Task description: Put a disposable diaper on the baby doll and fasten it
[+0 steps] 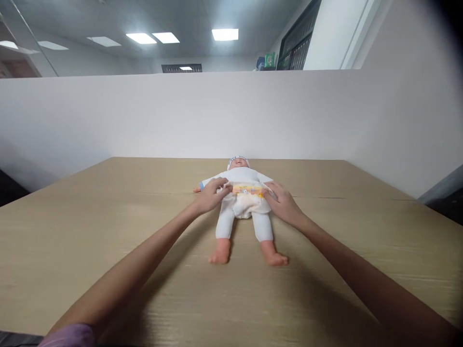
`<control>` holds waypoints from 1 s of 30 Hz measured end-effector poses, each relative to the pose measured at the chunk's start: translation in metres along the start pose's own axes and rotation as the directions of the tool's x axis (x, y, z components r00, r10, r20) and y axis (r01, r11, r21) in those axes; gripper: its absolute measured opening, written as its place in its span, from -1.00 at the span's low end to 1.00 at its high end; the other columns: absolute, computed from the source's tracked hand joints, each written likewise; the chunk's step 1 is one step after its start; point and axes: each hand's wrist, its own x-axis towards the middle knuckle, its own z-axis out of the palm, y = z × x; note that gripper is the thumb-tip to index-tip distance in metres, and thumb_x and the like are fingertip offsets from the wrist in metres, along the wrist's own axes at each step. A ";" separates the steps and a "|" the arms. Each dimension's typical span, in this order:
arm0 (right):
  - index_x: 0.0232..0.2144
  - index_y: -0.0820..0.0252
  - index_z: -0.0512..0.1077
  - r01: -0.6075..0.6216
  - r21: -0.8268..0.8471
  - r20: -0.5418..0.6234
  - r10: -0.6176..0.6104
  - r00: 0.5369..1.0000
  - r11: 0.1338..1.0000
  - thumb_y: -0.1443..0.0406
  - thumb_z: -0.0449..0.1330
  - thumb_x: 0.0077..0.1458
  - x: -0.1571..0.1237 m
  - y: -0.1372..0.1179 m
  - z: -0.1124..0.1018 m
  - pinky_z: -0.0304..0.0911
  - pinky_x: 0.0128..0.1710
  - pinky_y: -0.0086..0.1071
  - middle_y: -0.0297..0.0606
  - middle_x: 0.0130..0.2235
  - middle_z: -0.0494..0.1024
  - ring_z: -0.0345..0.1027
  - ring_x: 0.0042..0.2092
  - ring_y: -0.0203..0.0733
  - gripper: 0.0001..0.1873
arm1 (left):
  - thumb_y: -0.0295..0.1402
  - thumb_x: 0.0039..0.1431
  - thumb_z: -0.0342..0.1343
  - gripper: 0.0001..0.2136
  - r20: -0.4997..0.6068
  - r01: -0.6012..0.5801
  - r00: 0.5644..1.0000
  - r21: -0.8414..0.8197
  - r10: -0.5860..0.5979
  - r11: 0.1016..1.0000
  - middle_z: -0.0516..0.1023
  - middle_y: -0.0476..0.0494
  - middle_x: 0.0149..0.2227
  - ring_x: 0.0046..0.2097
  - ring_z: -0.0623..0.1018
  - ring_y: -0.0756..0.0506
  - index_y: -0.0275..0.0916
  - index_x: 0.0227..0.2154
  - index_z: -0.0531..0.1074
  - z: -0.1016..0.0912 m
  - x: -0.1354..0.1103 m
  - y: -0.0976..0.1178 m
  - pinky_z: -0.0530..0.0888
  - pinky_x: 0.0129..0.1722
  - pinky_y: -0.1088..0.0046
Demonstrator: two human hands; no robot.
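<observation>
near: bare forearms stretched out over the pale wood table (108,231). mid-table: doll (224,224) flat on its back, feet nearest, head farthest. at its waist: left hand (211,195) curled tight on the diaper (246,202) band; right hand (284,202) with fingers spread, pressed to the other side. beyond: white partition wall (217,115).

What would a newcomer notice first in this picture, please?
A baby doll lies on its back at the middle of the wooden table, feet toward the camera. The left hand and the right hand rest on either side of its diaper, at the printed waistband. A white partition stands behind.
</observation>
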 end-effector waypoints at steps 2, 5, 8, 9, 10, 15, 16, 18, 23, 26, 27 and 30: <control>-0.09 0.12 0.54 -0.178 0.057 0.034 0.176 0.984 0.982 0.05 0.06 0.31 0.028 0.009 0.008 0.30 0.07 -0.13 -0.17 -0.09 0.63 0.45 -0.01 0.04 -0.62 | -0.14 0.33 0.09 -0.77 -0.042 0.085 0.995 -0.153 -0.093 0.984 0.46 -0.04 -0.29 -0.16 0.43 -0.14 -0.18 -0.34 0.39 0.005 0.026 -0.012 0.39 -0.07 0.33; -0.08 0.14 0.56 -0.393 0.156 0.083 0.385 0.919 0.906 0.09 0.10 0.22 0.065 0.025 0.025 0.30 0.08 -0.18 -0.21 -0.08 0.66 0.47 0.00 0.03 -0.62 | -0.11 0.29 0.13 -0.76 -0.021 0.200 0.974 -0.394 -0.226 0.897 0.45 -0.05 -0.32 -0.20 0.43 -0.14 -0.19 -0.33 0.40 0.018 0.058 -0.035 0.41 -0.12 0.33; -0.20 0.22 0.58 -0.467 0.209 0.128 0.449 0.884 0.859 0.13 0.09 0.15 0.083 0.038 0.041 0.34 0.02 -0.21 -0.15 -0.11 0.67 0.50 -0.05 0.02 -0.63 | -0.05 0.31 0.07 -0.71 0.021 0.266 0.956 -0.493 -0.294 0.829 0.53 -0.14 -0.24 -0.15 0.50 -0.18 -0.20 -0.23 0.43 0.031 0.073 -0.055 0.45 -0.11 0.29; -0.21 0.23 0.58 -0.485 0.226 0.147 0.462 0.874 0.845 0.13 0.09 0.14 0.084 0.041 0.044 0.36 -0.01 -0.22 -0.14 -0.11 0.68 0.52 -0.07 0.01 -0.63 | -0.04 0.31 0.06 -0.69 0.035 0.283 0.950 -0.518 -0.310 0.807 0.56 -0.16 -0.20 -0.11 0.51 -0.19 -0.20 -0.18 0.44 0.034 0.074 -0.060 0.47 -0.08 0.29; -0.20 0.24 0.58 -0.499 0.245 0.168 0.470 0.866 0.831 0.12 0.10 0.14 0.082 0.043 0.046 0.37 -0.02 -0.23 -0.14 -0.10 0.68 0.52 -0.08 0.00 -0.62 | -0.04 0.30 0.05 -0.67 0.051 0.300 0.944 -0.543 -0.325 0.784 0.58 -0.18 -0.17 -0.08 0.52 -0.20 -0.20 -0.14 0.44 0.037 0.073 -0.064 0.47 -0.06 0.29; -0.11 0.18 0.62 -0.529 0.322 0.262 0.463 0.847 0.785 0.04 0.19 0.16 0.048 0.039 0.036 0.38 0.02 -0.27 -0.21 0.00 0.69 0.53 0.03 -0.01 -0.58 | -0.03 0.20 0.13 -0.64 0.154 0.375 0.919 -0.622 -0.362 0.687 0.62 -0.16 -0.16 -0.09 0.57 -0.17 -0.21 -0.16 0.49 0.037 0.044 -0.067 0.49 -0.06 0.33; -0.11 0.16 0.62 -0.539 0.331 0.278 0.466 0.840 0.774 0.02 0.21 0.16 0.040 0.037 0.032 0.39 0.03 -0.26 -0.22 0.00 0.70 0.52 0.04 0.01 -0.58 | -0.05 0.17 0.17 -0.67 0.189 0.392 0.914 -0.642 -0.359 0.659 0.62 -0.14 -0.17 -0.11 0.57 -0.16 -0.22 -0.19 0.50 0.036 0.036 -0.065 0.49 -0.09 0.36; -0.09 0.13 0.63 -0.553 0.348 0.318 0.459 0.829 0.757 -0.03 0.23 0.18 0.024 0.032 0.025 0.39 0.05 -0.22 -0.24 0.00 0.70 0.52 0.07 0.05 -0.56 | -0.10 0.11 0.26 -0.71 0.264 0.430 0.899 -0.680 -0.350 0.594 0.61 -0.11 -0.20 -0.14 0.56 -0.12 -0.22 -0.27 0.51 0.032 0.021 -0.062 0.48 -0.14 0.42; -0.12 0.06 0.58 -0.419 0.280 0.185 0.379 0.907 0.864 -0.11 0.27 0.18 0.001 0.031 0.014 0.43 -0.05 -0.21 -0.24 -0.05 0.70 0.55 -0.03 0.03 -0.56 | -0.17 -0.02 0.43 -0.67 0.383 0.531 0.846 -0.664 -0.370 0.527 0.61 -0.13 -0.19 -0.17 0.57 -0.09 -0.24 -0.25 0.54 0.019 0.002 -0.059 0.49 -0.15 0.43; -0.16 0.06 0.52 -0.367 0.179 0.015 0.371 0.929 0.913 -0.07 0.28 0.18 -0.012 0.036 0.006 0.43 -0.12 -0.21 -0.19 -0.12 0.70 0.55 -0.14 -0.03 -0.62 | -0.10 -0.05 0.46 -0.57 0.371 0.549 0.835 -0.621 -0.407 0.559 0.62 -0.16 -0.17 -0.17 0.58 -0.11 -0.23 -0.17 0.56 0.005 0.000 -0.058 0.49 -0.17 0.40; -0.18 0.07 0.50 -0.362 0.150 -0.025 0.369 0.929 0.920 -0.05 0.28 0.18 -0.018 0.037 0.002 0.43 -0.13 -0.20 -0.17 -0.16 0.70 0.55 -0.17 -0.04 -0.63 | -0.06 -0.05 0.46 -0.54 0.353 0.546 0.836 -0.606 -0.420 0.578 0.62 -0.16 -0.16 -0.16 0.58 -0.12 -0.22 -0.15 0.57 0.000 -0.001 -0.057 0.49 -0.17 0.39; -0.21 0.10 0.47 -0.321 0.066 -0.124 0.327 0.937 0.945 -0.04 0.24 0.21 -0.037 0.039 -0.007 0.40 -0.19 -0.21 -0.18 -0.26 0.66 0.50 -0.27 -0.09 -0.64 | 0.03 0.00 0.42 -0.51 0.268 0.525 0.846 -0.571 -0.461 0.631 0.61 -0.14 -0.09 -0.07 0.57 -0.14 -0.19 -0.11 0.55 -0.011 -0.003 -0.047 0.49 -0.11 0.38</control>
